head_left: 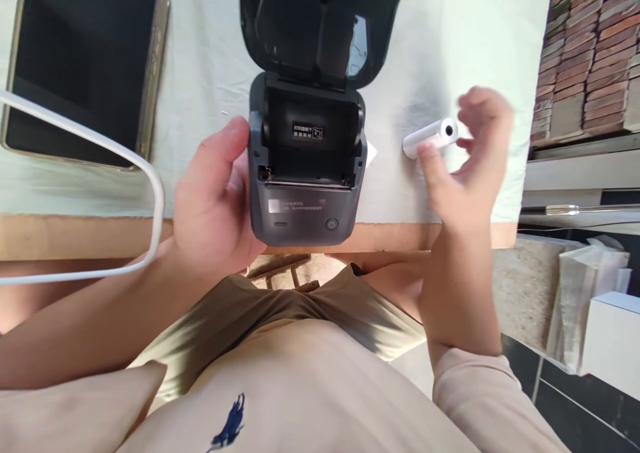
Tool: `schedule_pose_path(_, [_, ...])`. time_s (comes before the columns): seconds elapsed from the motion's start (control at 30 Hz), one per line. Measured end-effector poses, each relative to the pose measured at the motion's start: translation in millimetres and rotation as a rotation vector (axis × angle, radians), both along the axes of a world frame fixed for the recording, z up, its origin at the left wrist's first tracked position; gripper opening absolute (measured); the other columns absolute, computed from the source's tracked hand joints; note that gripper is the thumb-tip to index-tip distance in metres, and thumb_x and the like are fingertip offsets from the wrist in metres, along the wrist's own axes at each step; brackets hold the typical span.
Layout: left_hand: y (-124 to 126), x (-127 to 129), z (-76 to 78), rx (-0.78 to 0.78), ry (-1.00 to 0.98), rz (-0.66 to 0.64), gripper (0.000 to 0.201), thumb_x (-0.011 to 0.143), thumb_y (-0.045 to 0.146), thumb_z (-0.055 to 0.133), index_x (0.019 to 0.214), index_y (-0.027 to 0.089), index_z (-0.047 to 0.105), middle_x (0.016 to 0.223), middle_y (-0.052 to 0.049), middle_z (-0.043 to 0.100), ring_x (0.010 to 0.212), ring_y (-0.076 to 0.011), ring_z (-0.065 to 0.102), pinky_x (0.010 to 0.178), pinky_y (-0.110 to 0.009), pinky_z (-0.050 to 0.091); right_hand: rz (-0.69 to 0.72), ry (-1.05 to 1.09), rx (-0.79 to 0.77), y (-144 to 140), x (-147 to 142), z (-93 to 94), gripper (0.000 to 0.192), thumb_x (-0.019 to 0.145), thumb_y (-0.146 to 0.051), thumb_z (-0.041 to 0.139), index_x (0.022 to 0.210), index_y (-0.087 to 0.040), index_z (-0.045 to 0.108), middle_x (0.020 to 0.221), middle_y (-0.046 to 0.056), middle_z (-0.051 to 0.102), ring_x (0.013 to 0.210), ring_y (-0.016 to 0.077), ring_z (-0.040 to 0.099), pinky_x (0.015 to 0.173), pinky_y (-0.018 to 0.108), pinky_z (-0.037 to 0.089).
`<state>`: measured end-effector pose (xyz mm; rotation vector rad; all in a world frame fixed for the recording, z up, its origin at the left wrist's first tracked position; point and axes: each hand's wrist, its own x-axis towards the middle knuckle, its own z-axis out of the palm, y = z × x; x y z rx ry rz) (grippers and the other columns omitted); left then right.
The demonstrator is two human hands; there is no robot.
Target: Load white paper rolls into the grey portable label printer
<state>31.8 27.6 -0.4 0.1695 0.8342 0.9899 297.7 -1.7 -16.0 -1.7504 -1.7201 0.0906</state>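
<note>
At the left edge of the cloth-covered surface (pixel 210 59), a dark tablet (pixel 85 66) is seen lying flat, with a white cable (pixel 150 173) curving past its near corner and off toward the person's left arm. Just right of the cable, the left hand (pixel 213 206) is pressed against the left wall of the small grey label printer (pixel 306 166), thumb laid along the upper corner and the fingers cupped loosely around the side rather than clamped; the printer is thereby braced where it stands at the near edge of the surface. Its lid (pixel 320 19) is swung fully back and the paper bay is shown bare, a small sticker visible on the rear wall. To the right of the printer, apart from it, a white paper roll (pixel 431 137) lies on its side on the cloth, its core end turned toward the right. The right hand (pixel 463 159) is blurred around it, fingers spread apart, the thumb apparently touching the roll's near side; whether the roll is actually gripped cannot be told. For the step in hand to be done well, the roll is best taken by its ends so that the wound paper is not crushed or unspooled, and the printer is best kept steadied by the left hand, since it sits close to the edge and could be nudged off.
</note>
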Motion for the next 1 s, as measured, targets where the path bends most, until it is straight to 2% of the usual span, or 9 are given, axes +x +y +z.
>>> schedule_pose_path(0.1, [-0.9, 1.0, 0.1, 0.116, 0.06, 0.128, 0.042, 0.11, 0.034, 0.038, 0.099, 0.014, 0.074, 0.106, -0.007, 0.086, 0.142, -0.0415, 0.07, 0.114, -0.059, 0.065, -0.018, -0.074, 0.192, -7.1, -26.6, 18.6, 0.036, 0.099, -0.048, 0.064, 0.13, -0.029, 0.062, 0.128, 0.009, 0.07, 0.117, 0.0281, 0.073, 0.093, 0.05, 0.06])
schedule_pose_path(0.17, [-1.6, 1.6, -0.4, 0.108, 0.051, 0.157, 0.041, 0.11, 0.035, 0.041, 0.096, 0.016, 0.074, 0.101, -0.004, 0.084, 0.147, -0.0392, 0.066, 0.119, -0.059, 0.061, 0.095, -0.061, 0.063, -7.9, -47.6, 25.2, 0.026, 0.101, -0.037, 0.066, 0.126, -0.03, 0.063, 0.118, 0.007, 0.072, 0.106, 0.0263, 0.074, 0.092, 0.048, 0.061])
schedule_pose_path(0.27, [-2.7, 0.5, -1.2, 0.072, 0.056, 0.201, 0.035, 0.106, 0.034, 0.046, 0.094, 0.016, 0.073, 0.099, -0.003, 0.084, 0.151, -0.0389, 0.062, 0.12, -0.059, 0.06, 0.244, -0.137, -0.146, -0.4, -73.5, 21.4, 0.034, 0.1, -0.033, 0.065, 0.133, -0.027, 0.064, 0.131, 0.012, 0.071, 0.122, 0.0327, 0.069, 0.108, 0.055, 0.058])
schedule_pose_path(0.4, [-4.1, -5.3, 0.1, 0.059, 0.033, 0.101, 0.039, 0.107, 0.039, 0.044, 0.096, 0.014, 0.072, 0.108, -0.012, 0.084, 0.142, -0.0449, 0.069, 0.107, -0.062, 0.067, 0.146, -0.258, -0.392, 14.7, -88.6, 10.9, 0.042, 0.099, -0.026, 0.062, 0.141, -0.022, 0.064, 0.13, 0.014, 0.071, 0.122, 0.0362, 0.068, 0.105, 0.055, 0.059])
schedule_pose_path(0.53, [-3.7, -10.2, 2.8, -0.015, -0.014, 0.074, 0.052, 0.112, 0.047, 0.031, 0.098, 0.016, 0.07, 0.078, -0.011, 0.079, 0.113, -0.0382, 0.084, 0.077, -0.047, 0.076, 0.024, -0.253, -0.443, 23.8, -83.6, 8.2, 0.043, 0.093, -0.027, 0.067, 0.136, -0.022, 0.064, 0.114, 0.014, 0.077, 0.104, 0.036, 0.073, 0.095, 0.059, 0.06])
schedule_pose_path(0.67, [-1.9, -12.3, 0.1, -0.088, 0.017, 0.03, 0.064, 0.11, 0.055, 0.023, 0.091, 0.017, 0.071, 0.055, -0.009, 0.067, 0.098, -0.0384, 0.086, 0.052, -0.036, 0.068, -0.06, 0.236, -0.347, 28.2, -71.1, 9.8, 0.043, 0.087, -0.039, 0.065, 0.128, -0.029, 0.055, 0.099, 0.005, 0.077, 0.079, 0.0251, 0.072, 0.073, 0.044, 0.061])
schedule_pose_path(0.8, [-1.7, -10.5, -0.2, -0.042, -0.013, 0.054, 0.061, 0.112, 0.049, 0.025, 0.082, 0.017, 0.068, 0.053, -0.006, 0.067, 0.103, -0.0382, 0.086, 0.082, -0.05, 0.075, -0.013, 0.904, -0.445, 29.9, -67.3, 19.4, 0.042, 0.084, -0.052, 0.056, 0.12, -0.032, 0.049, 0.099, 0.001, 0.076, 0.077, 0.0227, 0.077, 0.057, 0.035, 0.059])
schedule_pose_path(0.9, [-2.6, -8.0, 4.1, 0.029, -0.067, 0.026, 0.073, 0.115, 0.05, 0.015, 0.079, 0.016, 0.069, 0.051, -0.006, 0.065, 0.099, -0.037, 0.087, 0.092, -0.055, 0.073, 0.009, 0.99, -0.482, 29.6, -70.7, 21.2, 0.055, 0.078, -0.066, 0.069, 0.116, -0.031, 0.052, 0.099, 0.001, 0.076, 0.079, 0.0204, 0.078, 0.061, 0.034, 0.063])
schedule_pose_path(1.0, [-3.8, -7.9, 5.2, 0.055, -0.07, 0.011, 0.077, 0.116, 0.047, 0.013, 0.078, 0.013, 0.071, 0.053, -0.005, 0.068, 0.085, -0.0319, 0.087, 0.089, -0.05, 0.073, 0.021, 1.028, -0.42, 29.5, -74.2, 14.6, 0.051, 0.07, -0.047, 0.083, 0.11, -0.033, 0.055, 0.093, -0.005, 0.076, 0.071, 0.0139, 0.073, 0.058, 0.027, 0.06])
